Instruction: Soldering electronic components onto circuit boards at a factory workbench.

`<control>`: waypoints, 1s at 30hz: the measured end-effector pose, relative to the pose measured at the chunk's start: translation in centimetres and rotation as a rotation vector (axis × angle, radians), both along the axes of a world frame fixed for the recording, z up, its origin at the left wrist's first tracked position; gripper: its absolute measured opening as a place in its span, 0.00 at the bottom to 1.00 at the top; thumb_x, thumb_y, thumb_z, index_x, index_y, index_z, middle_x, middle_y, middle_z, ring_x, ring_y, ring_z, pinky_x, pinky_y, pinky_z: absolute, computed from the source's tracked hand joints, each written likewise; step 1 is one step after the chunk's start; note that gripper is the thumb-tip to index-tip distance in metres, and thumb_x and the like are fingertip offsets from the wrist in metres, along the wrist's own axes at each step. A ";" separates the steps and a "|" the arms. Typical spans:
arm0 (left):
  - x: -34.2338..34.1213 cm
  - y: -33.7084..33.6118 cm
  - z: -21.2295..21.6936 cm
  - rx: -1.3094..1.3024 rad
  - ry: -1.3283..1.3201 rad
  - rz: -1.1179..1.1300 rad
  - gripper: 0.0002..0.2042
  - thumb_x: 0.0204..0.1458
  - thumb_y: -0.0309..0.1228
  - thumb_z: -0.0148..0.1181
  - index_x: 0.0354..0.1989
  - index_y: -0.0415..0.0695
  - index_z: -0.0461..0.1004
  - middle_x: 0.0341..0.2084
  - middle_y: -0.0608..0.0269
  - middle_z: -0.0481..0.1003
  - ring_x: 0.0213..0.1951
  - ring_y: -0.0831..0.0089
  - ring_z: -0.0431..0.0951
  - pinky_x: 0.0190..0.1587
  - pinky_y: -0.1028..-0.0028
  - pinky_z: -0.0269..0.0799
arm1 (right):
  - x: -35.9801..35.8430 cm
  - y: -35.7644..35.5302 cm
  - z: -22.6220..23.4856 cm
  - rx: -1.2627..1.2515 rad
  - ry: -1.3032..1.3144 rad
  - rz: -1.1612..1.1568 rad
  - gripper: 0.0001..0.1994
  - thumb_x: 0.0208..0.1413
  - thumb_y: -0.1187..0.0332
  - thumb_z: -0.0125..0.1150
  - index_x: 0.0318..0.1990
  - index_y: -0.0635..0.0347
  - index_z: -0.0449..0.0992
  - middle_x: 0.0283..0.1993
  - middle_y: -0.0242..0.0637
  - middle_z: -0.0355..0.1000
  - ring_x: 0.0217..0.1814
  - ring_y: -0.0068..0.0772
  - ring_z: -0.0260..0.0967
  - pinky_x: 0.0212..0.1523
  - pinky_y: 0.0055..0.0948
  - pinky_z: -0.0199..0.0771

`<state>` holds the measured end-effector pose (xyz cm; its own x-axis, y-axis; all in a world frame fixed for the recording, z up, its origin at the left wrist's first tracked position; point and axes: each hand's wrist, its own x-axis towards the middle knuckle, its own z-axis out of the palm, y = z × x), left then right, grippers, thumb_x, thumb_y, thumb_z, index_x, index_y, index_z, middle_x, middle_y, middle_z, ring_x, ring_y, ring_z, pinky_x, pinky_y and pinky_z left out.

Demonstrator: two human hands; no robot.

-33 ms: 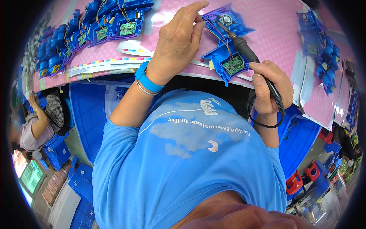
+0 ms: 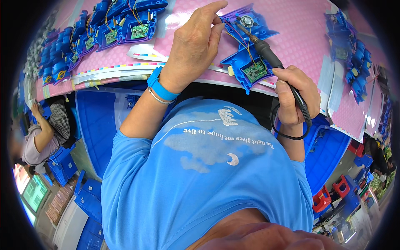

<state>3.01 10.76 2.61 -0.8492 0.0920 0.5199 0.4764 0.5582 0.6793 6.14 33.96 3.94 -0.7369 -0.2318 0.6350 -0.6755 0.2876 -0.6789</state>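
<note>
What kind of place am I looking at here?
Probably a small electronics assembly workshop: the right hand holds a soldering iron, rows of opened blue housings show green circuit boards, and a co-worker is off to the left.

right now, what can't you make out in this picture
Head view, left grip: what it pinches, if anything; its own back hides that.
Head view, soldering iron: whether its tip touches anything; too small.
Head view, nearest circuit board: individual joints; too small.
Head view, upper-left blue shells: the farthest, cut off by the top edge.
Head view, co-worker: the head, blurred near the dark left rim.
</note>
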 end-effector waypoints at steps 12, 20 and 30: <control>0.1 0.0 0.5 -0.030 -0.002 -0.003 0.24 0.55 0.13 0.60 0.62 0.35 0.67 0.35 0.48 0.75 0.36 0.56 0.79 0.38 0.65 0.75 | 0.1 -0.1 0.3 0.023 -0.005 -0.006 0.09 0.45 0.76 0.66 0.36 0.67 0.83 0.24 0.42 0.76 0.23 0.35 0.73 0.25 0.29 0.69; -0.1 -0.3 0.7 -0.010 -0.089 0.075 0.28 0.50 0.16 0.65 0.63 0.39 0.69 0.31 0.59 0.74 0.23 0.73 0.71 0.26 0.73 0.67 | 0.2 0.1 0.3 0.031 -0.011 0.041 0.10 0.51 0.78 0.61 0.41 0.74 0.81 0.28 0.43 0.75 0.26 0.28 0.69 0.27 0.25 0.65; -4.7 -1.8 -3.3 0.281 0.709 -0.301 0.12 0.44 0.17 0.68 0.39 0.42 0.81 0.24 0.61 0.73 0.22 0.69 0.75 0.24 0.72 0.68 | 0.3 0.6 0.2 -0.100 0.023 0.041 0.10 0.51 0.77 0.60 0.41 0.74 0.79 0.25 0.43 0.74 0.23 0.31 0.68 0.26 0.27 0.66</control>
